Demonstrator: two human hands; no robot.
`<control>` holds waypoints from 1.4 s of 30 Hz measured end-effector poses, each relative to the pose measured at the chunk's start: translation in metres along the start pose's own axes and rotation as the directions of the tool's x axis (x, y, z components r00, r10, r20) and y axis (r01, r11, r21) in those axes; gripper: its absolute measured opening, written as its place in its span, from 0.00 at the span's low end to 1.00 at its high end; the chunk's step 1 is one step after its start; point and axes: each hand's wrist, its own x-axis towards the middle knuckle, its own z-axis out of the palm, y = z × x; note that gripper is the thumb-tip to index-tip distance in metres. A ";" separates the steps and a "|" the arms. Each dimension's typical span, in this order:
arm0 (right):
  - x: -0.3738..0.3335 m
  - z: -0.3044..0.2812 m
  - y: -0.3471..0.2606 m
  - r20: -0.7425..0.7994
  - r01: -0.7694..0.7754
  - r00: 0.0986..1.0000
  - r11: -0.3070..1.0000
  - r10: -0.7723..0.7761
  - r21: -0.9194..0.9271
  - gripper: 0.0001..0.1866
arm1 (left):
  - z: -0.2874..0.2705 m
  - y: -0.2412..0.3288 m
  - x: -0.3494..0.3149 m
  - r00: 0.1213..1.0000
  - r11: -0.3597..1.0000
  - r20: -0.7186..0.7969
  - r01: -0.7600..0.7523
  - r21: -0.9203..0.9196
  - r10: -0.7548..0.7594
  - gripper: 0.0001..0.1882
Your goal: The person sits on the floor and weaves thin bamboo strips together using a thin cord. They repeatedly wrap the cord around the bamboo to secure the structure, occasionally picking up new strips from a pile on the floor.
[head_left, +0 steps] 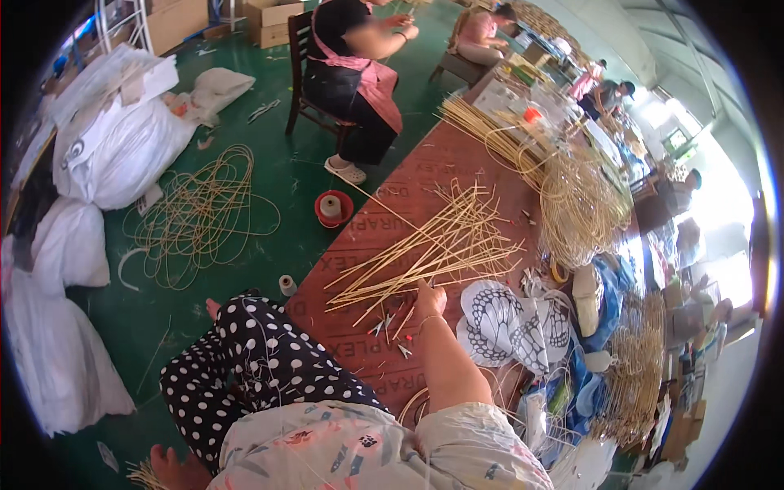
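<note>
Thin cane sticks are lying in a loose, crisscrossed fan on the red-brown tabletop. The right hand is resting at the pile's near edge, fingers partly curled; whether they are pinching a stick, I cannot tell. The left hand is apparently showing at the lower left, cut off, its hold unclear. The sticks are looking light, dry and stiff yet springy (a sharp bend could be snapping one), and the free left ends are probably offering the cleanest grip.
</note>
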 end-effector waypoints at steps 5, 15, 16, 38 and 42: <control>0.039 0.018 0.014 0.032 0.030 0.999 0.999 -0.029 -0.035 0.23 | -0.001 0.025 0.003 0.998 0.989 0.033 -0.051 0.140 0.047 0.13; 0.032 -0.023 -0.044 -0.129 0.298 0.935 0.929 -0.330 -0.221 0.18 | 0.003 0.035 0.011 0.992 0.958 0.085 -0.114 0.261 0.095 0.11; 0.042 -0.024 -0.043 -0.097 0.264 0.950 0.928 -0.297 -0.263 0.18 | -0.007 0.102 -0.005 0.985 0.941 0.112 -0.158 0.300 0.130 0.12; 0.033 -0.062 0.002 0.312 0.486 0.874 0.662 -0.373 -0.571 0.15 | 0.022 0.105 0.026 0.951 0.953 0.140 -0.290 0.088 0.276 0.08; 0.012 -0.068 0.001 0.325 0.536 0.842 0.598 -0.431 -0.596 0.14 | 0.006 0.165 0.006 0.934 0.940 0.247 -0.302 0.160 0.258 0.17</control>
